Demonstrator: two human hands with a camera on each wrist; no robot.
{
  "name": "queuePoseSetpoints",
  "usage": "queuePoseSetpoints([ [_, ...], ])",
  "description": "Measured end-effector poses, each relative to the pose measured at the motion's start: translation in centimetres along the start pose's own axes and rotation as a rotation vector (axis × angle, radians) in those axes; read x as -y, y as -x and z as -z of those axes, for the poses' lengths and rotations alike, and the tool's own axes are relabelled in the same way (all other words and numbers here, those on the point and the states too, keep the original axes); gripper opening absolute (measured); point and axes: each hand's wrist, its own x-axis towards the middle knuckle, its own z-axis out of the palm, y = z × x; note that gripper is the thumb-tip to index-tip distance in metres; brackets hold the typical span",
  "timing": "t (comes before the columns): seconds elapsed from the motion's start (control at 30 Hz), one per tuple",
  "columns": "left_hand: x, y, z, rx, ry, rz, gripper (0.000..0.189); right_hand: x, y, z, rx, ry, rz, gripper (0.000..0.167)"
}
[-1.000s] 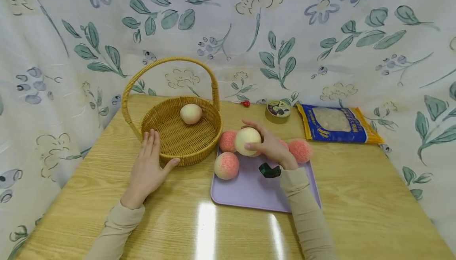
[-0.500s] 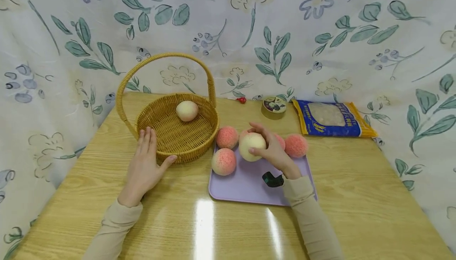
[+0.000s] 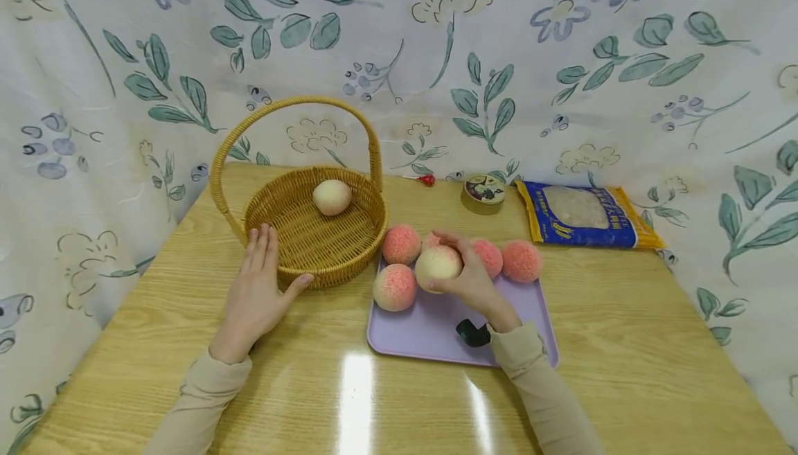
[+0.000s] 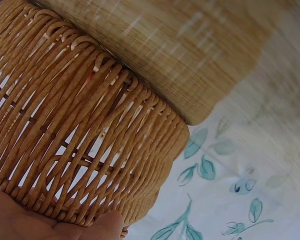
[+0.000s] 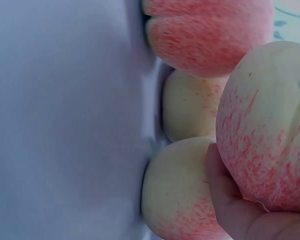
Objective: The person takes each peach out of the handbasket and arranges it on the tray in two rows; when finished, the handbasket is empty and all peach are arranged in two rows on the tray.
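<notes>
My right hand (image 3: 466, 276) grips a pale, pink-speckled peach (image 3: 438, 268) over the lavender tray (image 3: 411, 344). In the right wrist view the peach (image 5: 265, 125) shows a dark stem spot, and the fingers curl round its lower side. Several pinker peaches sit along the tray's far side, including one at the far right (image 3: 522, 261) and one at the near left (image 3: 395, 287). My left hand (image 3: 255, 302) lies with straight fingers against the wicker basket (image 3: 333, 276). The left wrist view shows its fingers at the weave (image 4: 80, 150). One pale peach (image 3: 332, 197) lies inside the basket.
Behind the tray stand a small round tin (image 3: 484, 193) and a blue-and-yellow packet (image 3: 586, 216). A small red object (image 3: 427, 180) lies near the table's back edge. The basket's tall handle (image 3: 299, 102) arches above it. A floral curtain (image 3: 399, 39) hangs behind the table.
My right hand has drawn the peach slightly nearer, off the row behind, and turned it so that more of its pink side shows. My left hand stays at the basket.
</notes>
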Motion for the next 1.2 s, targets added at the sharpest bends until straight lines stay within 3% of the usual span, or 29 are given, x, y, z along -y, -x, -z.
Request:
queuePoseSetpoints([
  [0.23,0.1,0.1,0.0,0.004,0.015,0.0,0.099,-0.9,0.5,0.1,0.102,0.047,0.182,0.067],
  [0.33,0.2,0.1,0.0,0.004,0.019,0.001,0.099,-1.3,0.6,0.3,0.148,0.051,0.224,0.063],
  [0.57,0.2,0.1,0.0,-0.007,-0.001,-0.003,0.099,-1.7,0.7,0.5,0.162,0.079,0.226,0.067],
  [0.77,0.1,0.1,-0.3,-0.011,-0.009,-0.004,0.099,-1.6,0.6,0.3,0.144,0.19,0.292,0.074],
  [0.93,0.2,0.1,-0.2,-0.03,0.0,-0.014,0.098,-1.6,0.6,0.0,0.199,0.294,0.317,0.085],
  [1.1,0.2,0.1,-0.1,-0.017,0.0,-0.011,0.098,-1.4,0.7,0.0,0.231,0.334,0.274,0.097],
  [1.2,0.2,0.0,-0.2,-0.015,0.0,-0.013,0.099,-0.8,0.5,0.4,0.229,0.271,0.218,0.094],
])
